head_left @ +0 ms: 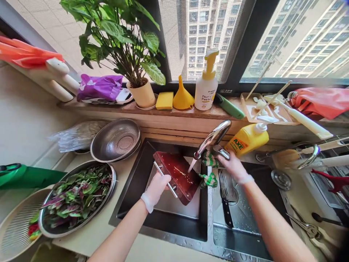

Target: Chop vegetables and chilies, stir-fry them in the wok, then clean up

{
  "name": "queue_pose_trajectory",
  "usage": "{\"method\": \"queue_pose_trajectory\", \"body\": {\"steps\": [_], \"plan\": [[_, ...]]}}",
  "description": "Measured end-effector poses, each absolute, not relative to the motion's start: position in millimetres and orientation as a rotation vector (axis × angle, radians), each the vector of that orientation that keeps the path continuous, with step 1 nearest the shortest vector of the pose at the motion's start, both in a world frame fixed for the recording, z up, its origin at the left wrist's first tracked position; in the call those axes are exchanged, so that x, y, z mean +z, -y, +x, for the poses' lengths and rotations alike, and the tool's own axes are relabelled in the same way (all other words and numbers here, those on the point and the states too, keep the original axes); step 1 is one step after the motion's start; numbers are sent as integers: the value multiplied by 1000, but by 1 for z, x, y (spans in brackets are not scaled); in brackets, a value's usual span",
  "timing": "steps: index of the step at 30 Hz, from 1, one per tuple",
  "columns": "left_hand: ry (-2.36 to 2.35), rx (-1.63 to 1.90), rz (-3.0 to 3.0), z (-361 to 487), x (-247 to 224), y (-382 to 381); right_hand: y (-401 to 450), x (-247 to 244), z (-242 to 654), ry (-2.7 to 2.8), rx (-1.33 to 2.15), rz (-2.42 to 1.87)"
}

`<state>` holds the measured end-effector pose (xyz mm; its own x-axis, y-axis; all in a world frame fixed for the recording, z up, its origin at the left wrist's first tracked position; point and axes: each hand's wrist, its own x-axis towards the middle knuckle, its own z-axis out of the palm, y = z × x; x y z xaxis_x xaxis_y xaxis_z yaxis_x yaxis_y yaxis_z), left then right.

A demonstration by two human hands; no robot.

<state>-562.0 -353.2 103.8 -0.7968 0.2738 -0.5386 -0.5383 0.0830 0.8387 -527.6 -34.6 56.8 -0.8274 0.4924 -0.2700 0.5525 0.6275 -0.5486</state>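
My left hand (157,187), in a clear glove, is closed around the silver bar handle of a dark red, box-like tray (178,174). The tray is tilted over the left sink basin (136,189), and water from the chrome faucet (212,136) runs onto its wet surface. Also gloved, my right hand (234,166) grips the faucet lever (221,152). A green-and-white checked cloth (209,180) hangs over the divider between the basins. In the right basin lies a black-handled kitchen tool (227,207).
Left of the sink stand a bowl of leafy greens (81,194) and steel colanders (116,140). A yellow AXE bottle (248,138) leans behind the faucet. On the sill are a potted plant (141,92), yellow sponge (164,100), funnel (183,96) and pump bottle (206,91).
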Motion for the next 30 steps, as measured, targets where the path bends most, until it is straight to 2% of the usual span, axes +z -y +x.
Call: {"method": "queue_pose_trajectory", "body": {"steps": [4, 7, 11, 15, 16, 20, 24, 30], "plan": [[-1845, 1684, -224, -558, 105, 352, 70, 9, -470, -2620, -1461, 626], [-1881, 1605, -182, -550, 104, 358, 93, -5, -452, -2560, -1506, 736], [-1970, 1551, 70, -550, 107, 355, 134, 30, -451, -2632, -1525, 770], [-2139, 1465, 245, -563, 107, 336, 194, 63, -469, -2721, -1871, 368], [-2173, 1440, 262, -568, 106, 331, 203, 63, -478, -2737, -1923, 410], [-2215, 1352, 292, -583, 105, 318, 194, 33, -519, -2629, -1833, 808], [-2237, 1350, 306, -590, 101, 325, 172, 6, -529, -2560, -1750, 981], [-2305, 1403, 231, -590, 89, 343, 231, 39, -499, -2610, -1711, 855]]}}
